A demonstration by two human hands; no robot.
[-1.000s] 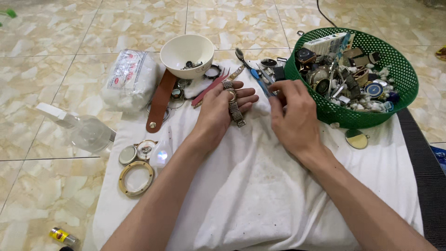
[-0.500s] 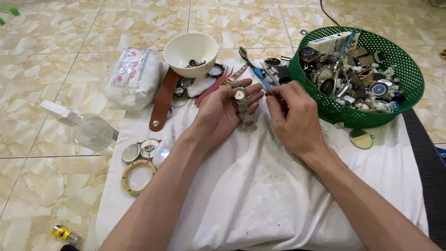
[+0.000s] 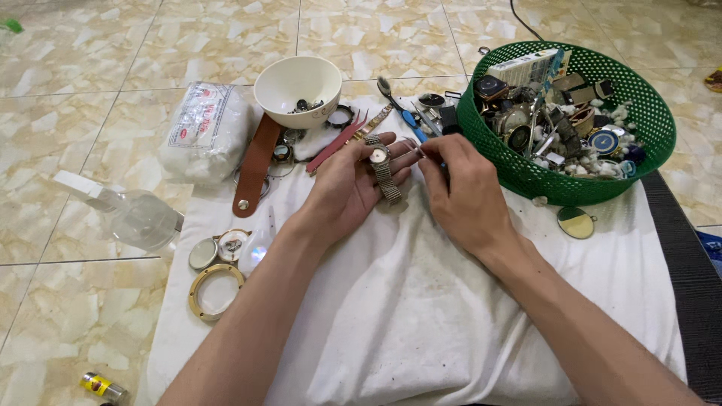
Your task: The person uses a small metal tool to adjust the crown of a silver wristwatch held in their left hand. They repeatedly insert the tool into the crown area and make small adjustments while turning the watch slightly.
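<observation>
My left hand (image 3: 352, 186) lies palm up on the white cloth (image 3: 421, 316) and holds a small wristwatch (image 3: 381, 167) with a metal link band across its fingers, dial facing up. My right hand (image 3: 460, 192) is close beside it on the right, fingers pinched on a thin metal tool (image 3: 416, 146) whose tip points at the watch. What sort of tool it is I cannot tell.
A green mesh basket (image 3: 519, 169) of watch parts stands at the right. A white bowl (image 3: 298, 89), a brown strap (image 3: 256, 162), red tweezers (image 3: 336, 140), a cotton pack (image 3: 207, 128), a clear spray bottle (image 3: 128, 214) and round watch rings (image 3: 216, 289) lie to the left.
My left hand has turned palm up, so the watch now shows its dial. My right hand has drawn in closer to the watch with the thin tool.
</observation>
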